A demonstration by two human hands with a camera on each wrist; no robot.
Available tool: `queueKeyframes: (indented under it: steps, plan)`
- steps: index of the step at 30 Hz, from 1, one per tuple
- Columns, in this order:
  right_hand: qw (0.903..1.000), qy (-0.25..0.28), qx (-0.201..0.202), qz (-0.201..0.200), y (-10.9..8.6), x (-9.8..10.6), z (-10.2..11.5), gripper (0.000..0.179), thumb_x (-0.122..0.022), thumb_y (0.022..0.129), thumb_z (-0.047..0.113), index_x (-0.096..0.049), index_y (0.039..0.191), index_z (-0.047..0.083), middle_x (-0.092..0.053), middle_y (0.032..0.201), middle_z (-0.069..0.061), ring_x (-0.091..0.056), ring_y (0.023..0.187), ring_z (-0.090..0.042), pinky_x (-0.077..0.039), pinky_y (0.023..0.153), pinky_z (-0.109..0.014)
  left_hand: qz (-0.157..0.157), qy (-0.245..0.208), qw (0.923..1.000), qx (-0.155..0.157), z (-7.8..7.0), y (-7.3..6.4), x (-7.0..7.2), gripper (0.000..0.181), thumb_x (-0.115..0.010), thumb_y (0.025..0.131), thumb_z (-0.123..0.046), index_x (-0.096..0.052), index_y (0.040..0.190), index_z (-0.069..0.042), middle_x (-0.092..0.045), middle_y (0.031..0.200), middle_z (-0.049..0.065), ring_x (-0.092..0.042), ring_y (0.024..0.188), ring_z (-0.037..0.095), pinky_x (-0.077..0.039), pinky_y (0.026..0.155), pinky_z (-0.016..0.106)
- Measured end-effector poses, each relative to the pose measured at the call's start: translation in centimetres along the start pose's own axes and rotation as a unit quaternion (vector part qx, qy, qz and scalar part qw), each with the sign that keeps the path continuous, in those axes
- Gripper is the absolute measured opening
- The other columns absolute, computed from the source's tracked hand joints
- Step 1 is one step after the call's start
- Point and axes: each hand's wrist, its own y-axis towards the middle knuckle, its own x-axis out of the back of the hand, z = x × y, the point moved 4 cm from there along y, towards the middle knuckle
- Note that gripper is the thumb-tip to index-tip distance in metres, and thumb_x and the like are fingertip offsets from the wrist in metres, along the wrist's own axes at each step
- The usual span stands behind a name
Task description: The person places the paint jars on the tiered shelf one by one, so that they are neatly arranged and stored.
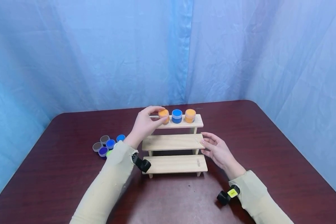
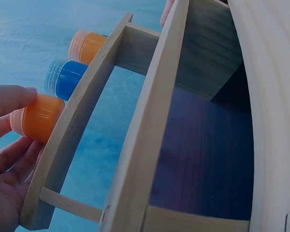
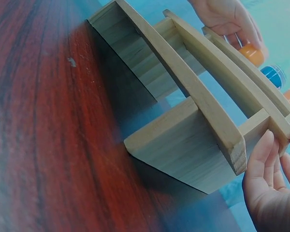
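Left fingers around orange jar atop three-tier wooden stand

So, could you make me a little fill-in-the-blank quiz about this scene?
1. The wooden rack has ____ shelves.
2. The left hand pinches a jar coloured ____.
3. The middle jar on the top shelf is ____.
4. The right hand holds the rack's ____ shelf.
Missing words: three; orange; blue; middle.

We see a pale wooden three-step shelf on a dark red table. On its top step, a round blue plastic jar sits between two round orange plastic jars. Small round blue and brown jars are left of the shelf, blue cloth curtains behind.
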Motion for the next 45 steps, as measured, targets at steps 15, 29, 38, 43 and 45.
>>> queueKeyframes:
  steps: [15,29,38,43,45]
  plan:
    - [0.9999,-0.005,0.001,-0.009,0.11,0.49,-0.18,0.052,-0.048,0.094,0.003,-0.025,0.14,-0.004,-0.054,0.091,0.009,-0.057,0.074,-0.002,-0.051,0.066,-0.017,0.017,0.022,0.9996,-0.01,0.03,0.21,-0.34,0.036,-0.071,0.082,-0.021,-0.063,0.115,-0.009,-0.062,0.108,0.008,-0.061,0.097,0.02,-0.055,0.085,0.03]
    - [0.9999,-0.007,0.002,-0.007,0.3,0.38,-0.1,0.053,-0.049,0.094,0.006,-0.025,0.14,-0.004,-0.055,0.091,0.009,-0.058,0.075,-0.002,-0.052,0.067,-0.018,0.031,0.039,0.9987,-0.007,0.22,0.27,-0.05,0.038,-0.069,0.083,-0.023,-0.061,0.118,-0.011,-0.061,0.112,0.007,-0.063,0.097,0.022,-0.055,0.085,0.031]
    - [1.0,-0.009,0.0,0.004,0.32,0.3,-0.2,0.053,-0.05,0.094,0.009,-0.025,0.14,-0.003,-0.056,0.09,0.011,-0.058,0.077,-0.001,-0.052,0.069,-0.018,0.03,0.042,0.9987,-0.008,0.58,0.13,0.06,0.041,-0.069,0.083,-0.024,-0.06,0.122,-0.014,-0.059,0.114,0.006,-0.061,0.097,0.02,-0.054,0.088,0.032]
    - [1.0,-0.007,0.002,0.004,0.24,0.33,-0.13,0.052,-0.051,0.094,0.009,-0.026,0.139,-0.003,-0.056,0.09,0.01,-0.058,0.078,-0.002,-0.052,0.069,-0.018,0.024,0.05,0.9981,-0.027,0.16,0.16,0.34,0.046,-0.07,0.082,-0.023,-0.058,0.125,-0.013,-0.056,0.117,0.007,-0.06,0.099,0.02,-0.053,0.09,0.034]
    - [1.0,-0.003,0.003,0.005,0.23,0.33,-0.11,0.051,-0.05,0.094,0.008,-0.027,0.139,-0.003,-0.056,0.09,0.01,-0.058,0.077,-0.002,-0.052,0.068,-0.018,0.023,0.057,0.9978,-0.026,0.07,0.16,0.48,0.046,-0.07,0.083,-0.024,-0.058,0.125,-0.012,-0.055,0.119,0.007,-0.059,0.101,0.02,-0.053,0.09,0.034]
